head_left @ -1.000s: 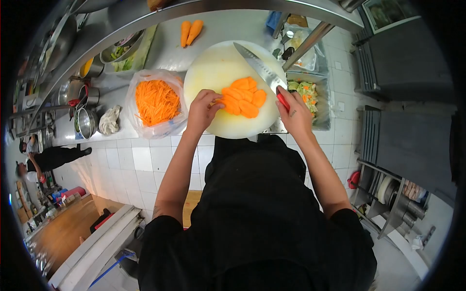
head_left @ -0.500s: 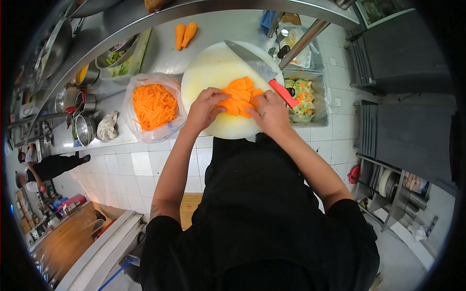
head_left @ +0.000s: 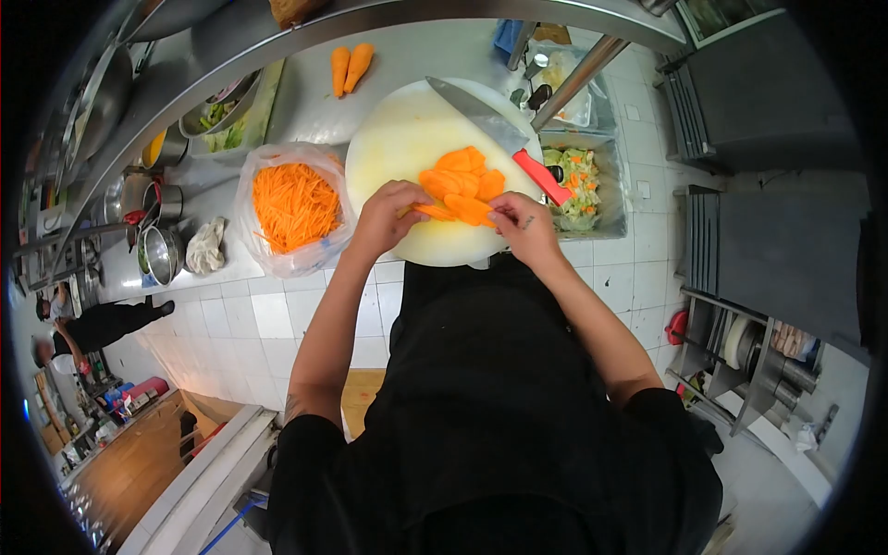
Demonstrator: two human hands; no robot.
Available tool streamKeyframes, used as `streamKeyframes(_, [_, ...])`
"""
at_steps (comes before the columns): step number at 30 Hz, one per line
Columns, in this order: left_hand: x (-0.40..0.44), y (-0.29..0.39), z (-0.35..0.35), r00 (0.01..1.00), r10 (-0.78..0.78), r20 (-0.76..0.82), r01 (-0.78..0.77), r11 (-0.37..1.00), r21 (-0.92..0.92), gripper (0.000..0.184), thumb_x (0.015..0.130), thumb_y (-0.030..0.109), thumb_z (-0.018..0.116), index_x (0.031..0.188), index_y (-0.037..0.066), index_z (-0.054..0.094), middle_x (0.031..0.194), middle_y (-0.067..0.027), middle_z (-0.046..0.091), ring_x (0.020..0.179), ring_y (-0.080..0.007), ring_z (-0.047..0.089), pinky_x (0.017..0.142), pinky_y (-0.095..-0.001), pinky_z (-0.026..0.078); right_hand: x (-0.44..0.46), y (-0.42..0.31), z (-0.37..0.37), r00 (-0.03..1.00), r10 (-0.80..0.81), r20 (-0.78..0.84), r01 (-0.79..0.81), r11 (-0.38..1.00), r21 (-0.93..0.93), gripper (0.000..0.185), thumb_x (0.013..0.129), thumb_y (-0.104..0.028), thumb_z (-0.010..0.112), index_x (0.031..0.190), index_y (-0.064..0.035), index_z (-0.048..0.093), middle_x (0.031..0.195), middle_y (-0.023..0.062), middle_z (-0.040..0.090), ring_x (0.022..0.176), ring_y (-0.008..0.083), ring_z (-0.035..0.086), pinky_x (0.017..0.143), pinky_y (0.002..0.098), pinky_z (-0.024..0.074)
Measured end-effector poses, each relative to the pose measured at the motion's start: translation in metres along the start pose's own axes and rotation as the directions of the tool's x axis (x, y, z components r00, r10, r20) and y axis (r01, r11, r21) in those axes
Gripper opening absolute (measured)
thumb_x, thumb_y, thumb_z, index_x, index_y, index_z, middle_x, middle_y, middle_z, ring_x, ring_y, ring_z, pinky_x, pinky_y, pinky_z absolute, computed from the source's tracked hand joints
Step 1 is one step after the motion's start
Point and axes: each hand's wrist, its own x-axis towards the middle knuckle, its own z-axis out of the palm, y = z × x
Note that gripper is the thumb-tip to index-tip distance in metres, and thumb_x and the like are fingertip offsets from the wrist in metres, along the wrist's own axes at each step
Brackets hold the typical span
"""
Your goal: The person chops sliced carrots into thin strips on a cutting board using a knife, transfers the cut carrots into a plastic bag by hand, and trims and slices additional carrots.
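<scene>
Orange carrot slices [head_left: 461, 176] lie in a loose, overlapping pile on a round white cutting board [head_left: 388, 139]. At the pile's lower left, my left hand [head_left: 394, 216] pinches a carrot slice between thumb and fingers. My right hand [head_left: 524, 223] grips the edge of a slice at the lower right of the pile. A knife [head_left: 481, 113] with a red handle rests on the board's right side, its handle reaching past the rim and its tip at the top. Beside the board on the left is a clear plastic bag of shredded carrot [head_left: 296, 205].
Two whole carrots [head_left: 351, 69] lie on the steel counter [head_left: 305, 102]. A bin of vegetable scraps [head_left: 578, 190] stands right of the board. Metal pots [head_left: 163, 250] and a crumpled cloth [head_left: 205, 245] are at the left. A metal post [head_left: 583, 81] rises behind. Another person [head_left: 106, 319] is far left.
My right hand has let go of the knife, which now lies on the board, and has moved left to the slices. Both hands have shifted the lower slices of the pile.
</scene>
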Motion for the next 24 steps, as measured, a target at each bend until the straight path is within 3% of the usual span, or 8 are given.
streamKeyframes(2, [0.0,-0.001,-0.001,0.997,-0.038,0.068,0.044,0.994,-0.096,0.036,0.079,0.001,0.091,0.113,0.006,0.077,0.108,-0.01,0.077,0.104,-0.0323,0.071,0.091,-0.0399,0.059,0.004,-0.004,0.009,0.99,-0.134,0.034,0.138,0.951,-0.277,0.018,0.094,-0.004,0.081,0.108,0.0027,0.071,0.095,0.0169,0.075,0.081,0.0271,0.076,0.073,0.0388,0.0606])
streamKeyframes(5, [0.004,0.006,-0.001,0.99,-0.072,0.119,0.09,0.983,-0.157,0.037,0.08,0.003,0.092,0.113,0.005,0.077,0.106,-0.0113,0.077,0.101,-0.0312,0.073,0.09,-0.0391,0.059,0.004,-0.016,0.016,0.983,-0.181,-0.032,0.156,0.915,-0.372,0.022,0.092,-0.007,0.083,0.106,0.0024,0.07,0.095,0.0194,0.074,0.085,0.0345,0.075,0.076,0.0439,0.06])
streamKeyframes(8, [0.009,0.018,0.001,0.972,-0.186,0.143,0.212,0.958,-0.194,0.035,0.081,0.005,0.093,0.111,0.003,0.076,0.105,-0.0121,0.077,0.099,-0.0298,0.074,0.09,-0.0391,0.058,0.001,-0.012,0.016,0.991,-0.132,-0.005,0.116,0.892,-0.437,0.024,0.093,-0.013,0.085,0.102,0.0017,0.069,0.095,0.0175,0.073,0.083,0.0337,0.075,0.074,0.0447,0.0593])
streamKeyframes(12, [0.008,0.013,0.003,0.965,-0.219,0.145,0.239,0.96,-0.143,0.035,0.08,0.007,0.094,0.11,0.002,0.076,0.105,-0.0116,0.078,0.098,-0.028,0.074,0.089,-0.0387,0.058,0.001,-0.016,0.022,0.988,-0.152,0.021,0.143,0.87,-0.472,0.023,0.094,-0.016,0.084,0.1,0.0,0.069,0.094,0.0165,0.073,0.081,0.0337,0.074,0.072,0.0442,0.0581])
streamKeyframes(14, [0.004,0.009,0.002,0.967,-0.198,0.163,0.222,0.964,-0.149,0.036,0.081,0.01,0.096,0.11,0.003,0.076,0.105,-0.008,0.078,0.095,-0.0232,0.073,0.085,-0.0351,0.056,0.002,-0.017,0.023,0.997,-0.05,0.058,0.07,0.908,-0.413,0.022,0.095,-0.017,0.083,0.098,-0.001,0.068,0.092,0.016,0.073,0.079,0.0326,0.073,0.07,0.0436,0.0567])
streamKeyframes(20, [0.004,0.001,-0.011,0.951,-0.26,0.17,0.288,0.942,-0.173,0.032,0.081,0.008,0.096,0.106,0.003,0.077,0.097,-0.0067,0.077,0.09,-0.0211,0.07,0.083,-0.0331,0.055,0.015,-0.027,0.032,0.991,-0.044,0.124,0.081,0.949,-0.306,0.021,0.095,-0.019,0.083,0.099,-0.0018,0.071,0.088,0.0143,0.074,0.078,0.0314,0.072,0.071,0.044,0.0562])
streamKeyframes(24, [0.011,-0.006,-0.011,0.952,-0.254,0.172,0.285,0.939,-0.193,0.032,0.081,0.008,0.096,0.106,0.003,0.077,0.096,-0.0063,0.076,0.088,-0.0211,0.069,0.082,-0.0325,0.055,0.033,-0.037,0.049,0.993,-0.082,0.082,0.107,0.921,-0.373,0.018,0.094,-0.017,0.082,0.099,-0.0023,0.072,0.088,0.0142,0.075,0.08,0.0323,0.073,0.073,0.0453,0.0569])
